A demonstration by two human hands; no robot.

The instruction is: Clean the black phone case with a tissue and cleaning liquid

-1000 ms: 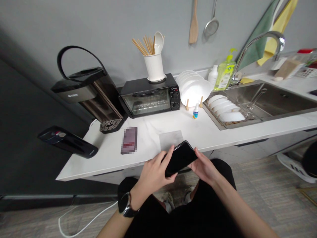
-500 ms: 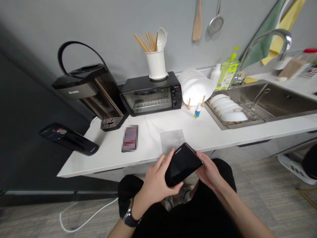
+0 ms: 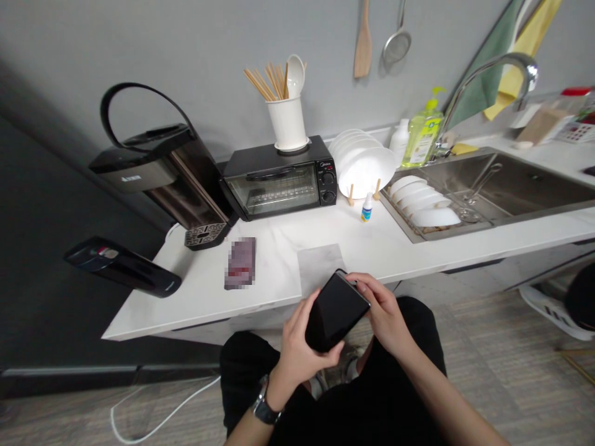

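Observation:
Above my lap, just off the counter's front edge, I hold a black phone (image 3: 337, 313) with its dark screen facing up, tilted. My left hand (image 3: 302, 341) wraps round its left side, thumb along the lower edge and fingers at the upper left. The fingers of my right hand (image 3: 379, 303) are closed at its upper right edge, by the top corner, where a thin dark rim shows. What those fingertips press is partly hidden. Beyond the phone, a grey cloth or sheet (image 3: 320, 263) lies flat on the counter.
On the white counter (image 3: 274, 279) lie a blurred-out flat object (image 3: 240, 263) and a dark bottle-shaped thing (image 3: 125, 266). Behind stand a water dispenser (image 3: 171, 186), a toaster oven (image 3: 279, 186), a small spray bottle (image 3: 367, 209) and racked plates (image 3: 367, 173). The sink (image 3: 525, 186) is right.
My right hand has shifted up along the phone's edge towards its top corner, fingers now curled there. The phone stays in my left hand. The whole view has shifted slightly.

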